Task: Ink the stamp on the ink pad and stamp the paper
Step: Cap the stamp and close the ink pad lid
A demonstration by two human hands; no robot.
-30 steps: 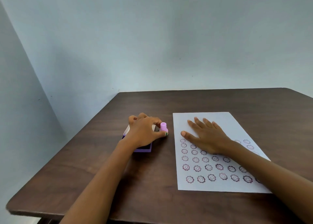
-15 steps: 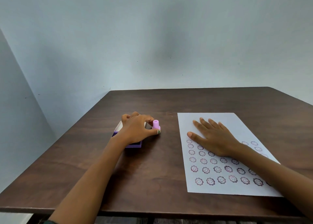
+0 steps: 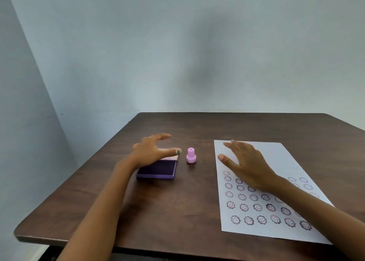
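A dark brown wooden table [image 3: 177, 211] stands against pale blue-grey walls [image 3: 177, 43] meeting in a corner.

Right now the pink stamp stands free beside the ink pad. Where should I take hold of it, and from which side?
Pinch the narrow upper neck of the pink stamp, above its wider base, coming down from above. It stands upright on the table, clear of the ink pad and the paper. The left hand hovers open just beside it, so it is probably the nearer grip.
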